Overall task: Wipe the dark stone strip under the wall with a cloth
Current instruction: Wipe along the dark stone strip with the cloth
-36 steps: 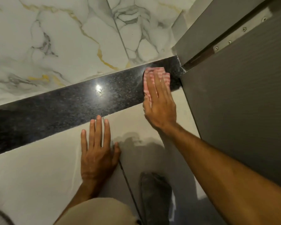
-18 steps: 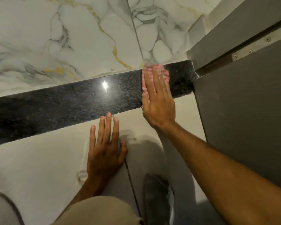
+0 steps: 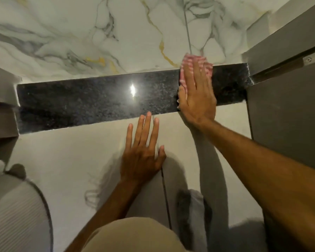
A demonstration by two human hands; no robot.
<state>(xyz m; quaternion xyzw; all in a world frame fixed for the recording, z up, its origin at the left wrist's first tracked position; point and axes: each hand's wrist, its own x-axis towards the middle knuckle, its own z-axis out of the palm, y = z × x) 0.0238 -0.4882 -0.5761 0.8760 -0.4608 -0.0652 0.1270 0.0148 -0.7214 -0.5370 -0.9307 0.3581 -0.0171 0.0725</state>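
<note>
A glossy dark speckled stone strip (image 3: 91,102) runs across the base of the white marble wall (image 3: 80,39). My right hand (image 3: 196,95) lies flat on a pink-and-white striped cloth (image 3: 187,64), pressing it against the strip's right part, with the cloth's top edge reaching onto the marble. The hand hides most of the cloth. My left hand (image 3: 144,151) rests flat on the pale floor tile (image 3: 71,157) just below the strip, fingers spread, holding nothing.
A grey door (image 3: 289,124) and its frame (image 3: 280,39) close off the strip's right end. A grey frame (image 3: 2,99) stands at the left end. A ribbed white rounded object (image 3: 16,211) sits at lower left. My knee (image 3: 135,235) and dark shoe (image 3: 191,215) are below.
My right hand and the cloth have slid left along the strip, away from the door corner. The view has shifted, showing the strip's left end. My left hand stays planted on the floor.
</note>
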